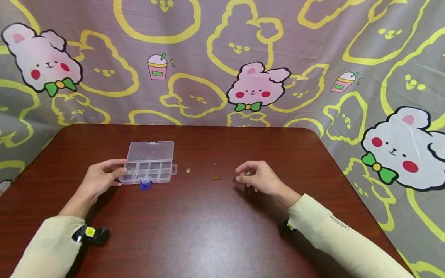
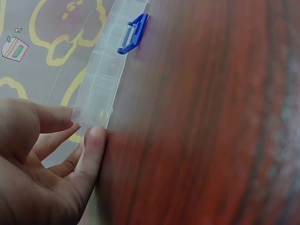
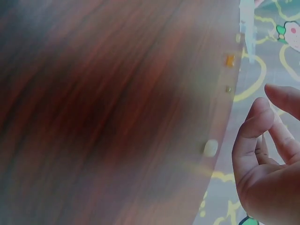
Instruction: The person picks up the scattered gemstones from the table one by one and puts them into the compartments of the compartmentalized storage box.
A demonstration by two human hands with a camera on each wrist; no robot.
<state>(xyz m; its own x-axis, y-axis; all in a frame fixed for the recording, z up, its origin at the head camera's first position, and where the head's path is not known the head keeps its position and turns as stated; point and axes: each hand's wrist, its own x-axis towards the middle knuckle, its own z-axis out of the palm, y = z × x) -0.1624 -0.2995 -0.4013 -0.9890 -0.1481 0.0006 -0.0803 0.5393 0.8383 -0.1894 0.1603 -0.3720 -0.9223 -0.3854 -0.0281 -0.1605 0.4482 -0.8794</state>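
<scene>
A clear plastic compartment box (image 1: pixel 166 176) lies on the table at the left, its lid (image 1: pixel 151 151) tipped back and a blue latch (image 1: pixel 145 186) at the front. My left hand (image 1: pixel 101 178) grips the box's left end, thumb at the near corner and fingers behind. A few small pieces show inside, too small to make out. My right hand (image 1: pixel 260 177) hovers over a white stone (image 3: pixel 210 148), its thumb and forefinger apart, holding nothing. Between box and right hand lie an orange stone (image 1: pixel 216 178), a small green bead (image 1: pixel 214 164) and a pale stone (image 1: pixel 188 170).
The brown wooden table (image 1: pixel 194 231) has a glossy top. A patterned curtain (image 1: pixel 194 58) with rabbit faces hangs behind it and along the right side. A dark strap device (image 1: pixel 91 234) sits at the left wrist.
</scene>
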